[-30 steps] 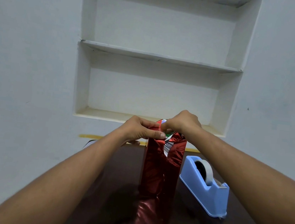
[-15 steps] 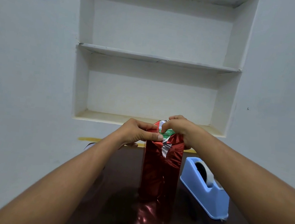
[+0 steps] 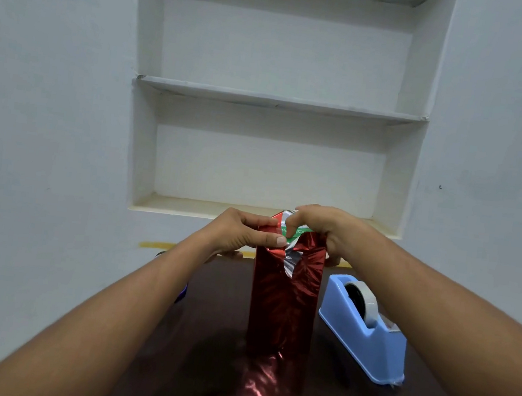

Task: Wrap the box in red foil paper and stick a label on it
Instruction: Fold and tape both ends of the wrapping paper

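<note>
A tall box (image 3: 298,230) stands upright on the dark table (image 3: 215,373), wrapped in shiny red foil paper (image 3: 283,302). Its green and white top end still shows where the foil gapes, silver side out. My left hand (image 3: 245,233) pinches the foil at the top left corner, thumb pressed along the front fold. From the right, my right hand (image 3: 321,228) reaches over the top and pinches the foil flaps with curled fingers. No label is visible.
A light blue tape dispenser (image 3: 365,329) with a white roll sits just right of the box. A small dark object (image 3: 182,292) peeks out behind my left forearm. White recessed wall shelves (image 3: 278,101) rise behind the table.
My right hand has slid back over the top of the box, folding the foil there. The left hand keeps its pinch. The view has tilted down slightly.
</note>
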